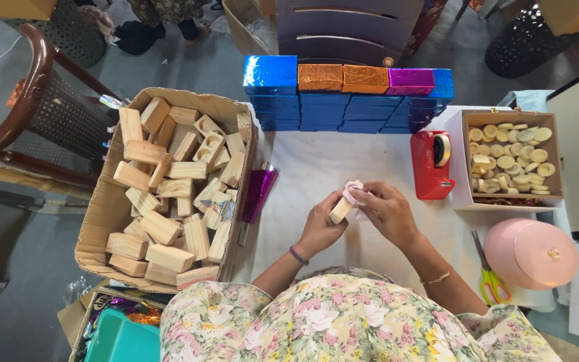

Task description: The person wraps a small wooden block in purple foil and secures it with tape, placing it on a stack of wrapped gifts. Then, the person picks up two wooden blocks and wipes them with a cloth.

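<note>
My left hand grips a small wooden block over the middle of the white table. My right hand presses a bit of pale pink paper or tape against the top end of that block. Both hands meet around the block, just left of a red tape dispenser. The block's far end is partly hidden by my fingers.
A cardboard box of many wooden blocks stands at the left, a purple foil roll beside it. Foil-wrapped blue, orange and purple blocks are stacked at the back. At the right: a box of pale round discs, a pink round container, green-handled scissors.
</note>
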